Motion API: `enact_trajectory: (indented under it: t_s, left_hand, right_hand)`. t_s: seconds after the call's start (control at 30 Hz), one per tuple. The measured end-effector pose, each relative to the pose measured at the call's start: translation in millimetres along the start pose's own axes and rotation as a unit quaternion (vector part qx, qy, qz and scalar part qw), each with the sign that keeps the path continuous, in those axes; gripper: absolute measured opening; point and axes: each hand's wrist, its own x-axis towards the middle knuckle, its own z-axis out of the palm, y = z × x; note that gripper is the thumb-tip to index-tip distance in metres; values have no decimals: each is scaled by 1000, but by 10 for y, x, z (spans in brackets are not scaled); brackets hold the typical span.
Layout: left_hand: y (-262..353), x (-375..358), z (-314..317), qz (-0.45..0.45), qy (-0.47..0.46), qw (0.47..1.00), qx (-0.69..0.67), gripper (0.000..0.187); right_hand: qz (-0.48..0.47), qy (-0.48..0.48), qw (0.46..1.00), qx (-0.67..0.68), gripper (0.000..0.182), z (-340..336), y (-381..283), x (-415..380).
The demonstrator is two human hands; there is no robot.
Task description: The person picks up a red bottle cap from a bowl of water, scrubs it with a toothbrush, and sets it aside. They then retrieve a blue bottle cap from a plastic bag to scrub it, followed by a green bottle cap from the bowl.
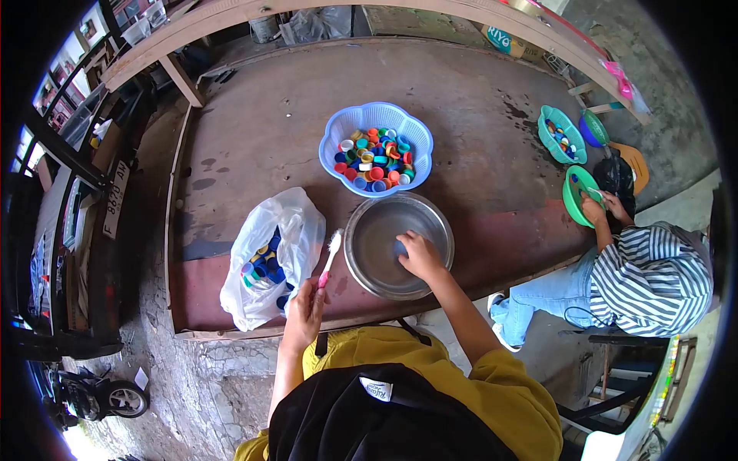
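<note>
In my left hand (306, 311) is a toothbrush (327, 263), held by its pink handle with the white bristles pointing up. Its head stands just left of a round metal bowl (361, 265). My right hand (420, 256) reaches inside that bowl over the greyish water, fingers bent and apart, and I see nothing between them. Beside my left hand, a white plastic bag (300, 223) stands open with mostly blue bottle caps (269, 265) in it. Behind the bowl, a blue plastic basket (332, 131) contains many-coloured bottle caps (374, 163).
At the table's right end, a person in a striped shirt (653, 276) works over a green basin (573, 203). Nearby are a teal basket (557, 151) of caps and a black bag (613, 177). A wooden beam (323, 8) crosses beyond the brown table (254, 115).
</note>
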Motion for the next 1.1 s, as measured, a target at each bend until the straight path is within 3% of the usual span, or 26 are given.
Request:
enact_trajectory:
  t_s: [0.1,0.3,0.4,0.5,0.63,0.73,0.8,0.83,0.87,1.1]
  left_hand:
    - [68,41,131,18,6,1000,5,13]
    - [68,123,396,-10,-10,1000,-28,13]
    - [73,210,472,13,-8,999,-33,12]
    - [80,281,497,29,-11,999,-26,12]
    - [272,325,338,-57,-22,977,-205,18]
    - [250,426,229,-44,-54,947,-312,16]
    - [178,527,325,-53,-78,982,-161,14]
    - [35,571,354,20,-70,997,29,14]
    - [60,544,370,-4,-71,997,-6,14]
    - [356,619,283,-78,-132,944,-293,16]
  right_hand:
    - [-29,0,999,16,39,-33,88,1]
    - [-78,56,981,169,30,-178,120,-33]
    - [-97,72,944,307,27,-206,150,11]
    - [-120,83,950,275,32,-410,103,26]
    - [-124,107,959,229,33,-807,-88,-13]
    - [-135,154,963,177,35,-914,-183,-46]
    - [-109,155,956,224,40,-665,-89,-32]
    - [-105,128,962,217,42,-463,31,-18]
    - [-102,102,967,210,44,-344,104,-17]
    - [-103,201,952,204,45,-911,-243,-67]
